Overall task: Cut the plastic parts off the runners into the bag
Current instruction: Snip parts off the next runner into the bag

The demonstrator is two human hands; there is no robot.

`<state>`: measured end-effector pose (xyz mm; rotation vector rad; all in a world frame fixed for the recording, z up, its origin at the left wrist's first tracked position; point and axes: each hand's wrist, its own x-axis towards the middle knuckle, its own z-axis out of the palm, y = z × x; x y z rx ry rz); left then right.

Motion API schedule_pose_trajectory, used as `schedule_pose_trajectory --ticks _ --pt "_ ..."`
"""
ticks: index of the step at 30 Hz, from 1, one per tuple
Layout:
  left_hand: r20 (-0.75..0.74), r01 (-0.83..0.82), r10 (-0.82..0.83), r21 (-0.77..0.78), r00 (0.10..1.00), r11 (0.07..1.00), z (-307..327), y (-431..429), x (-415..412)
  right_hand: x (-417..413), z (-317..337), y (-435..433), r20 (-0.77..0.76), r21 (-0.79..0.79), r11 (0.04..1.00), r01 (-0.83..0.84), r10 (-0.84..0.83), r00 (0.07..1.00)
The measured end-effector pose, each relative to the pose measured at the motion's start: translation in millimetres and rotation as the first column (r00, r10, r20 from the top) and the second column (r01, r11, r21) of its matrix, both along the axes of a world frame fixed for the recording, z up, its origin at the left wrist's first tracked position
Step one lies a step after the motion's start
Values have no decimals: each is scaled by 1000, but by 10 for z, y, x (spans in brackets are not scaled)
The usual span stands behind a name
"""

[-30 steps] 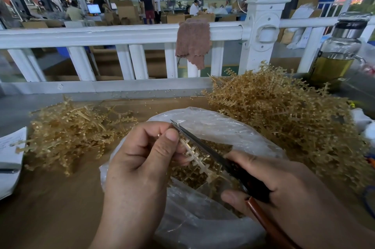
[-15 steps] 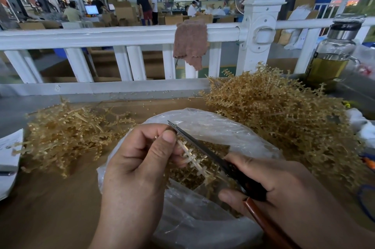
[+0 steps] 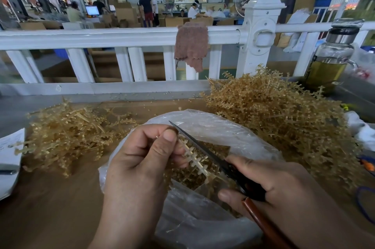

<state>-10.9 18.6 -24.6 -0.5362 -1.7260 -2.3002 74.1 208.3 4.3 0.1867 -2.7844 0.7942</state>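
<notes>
My left hand (image 3: 140, 159) pinches the top of a pale plastic runner (image 3: 195, 160) between thumb and fingers, holding it over the open clear plastic bag (image 3: 213, 129). My right hand (image 3: 269, 185) grips scissors (image 3: 205, 151) with dark blades and a reddish-brown handle. The blades lie along the runner's right side, tip pointing up-left near my left thumb. Small golden cut parts lie inside the bag beneath the runner.
A big heap of golden runners (image 3: 280, 114) sits to the right, a flatter heap (image 3: 67, 133) to the left. A white railing (image 3: 101, 37) with a brown cloth (image 3: 190, 45) runs behind. A glass bottle (image 3: 332, 55) stands far right, papers (image 3: 10, 157) far left.
The runner and scissors have stayed over the bag with almost no shift. My left thumb sits slightly higher on the runner's top end.
</notes>
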Motion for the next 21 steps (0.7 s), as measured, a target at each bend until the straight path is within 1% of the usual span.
schedule_pose_trajectory --ticks 2,5,7,9,10,12,14,16,18,21 --pt "15 -6 6 4 1000 1000 13 -1 11 -11 -23 6 -3 -7 1000 -3 3 1000" --pt "37 -2 2 6 999 1000 53 3 25 -32 -42 23 -16 -69 998 0 -1 1000" --pt "65 20 -22 25 998 999 73 9 29 -50 -31 13 -31 -176 984 -9 4 1000" --pt "99 46 -50 38 994 998 90 22 36 -60 -43 5 -46 -343 938 -49 36 998" --pt "108 57 -60 27 992 998 85 24 42 -62 -54 -10 -56 -402 913 -71 53 997" --pt "108 80 -79 -7 991 997 77 30 68 -60 -80 -83 -76 -458 883 -102 75 994" --pt "108 98 -94 -32 990 995 81 29 97 -44 -66 -200 -106 -469 874 -126 86 991" --pt "118 98 -92 -38 989 994 90 37 114 -40 -54 -260 -135 -417 903 -107 55 989" --pt "145 109 -103 -33 984 994 97 53 120 -61 -21 -299 -92 -405 912 -62 27 995" --pt "195 206 -205 17 959 978 125 51 116 -96 1 -320 -34 -432 901 -37 25 999"
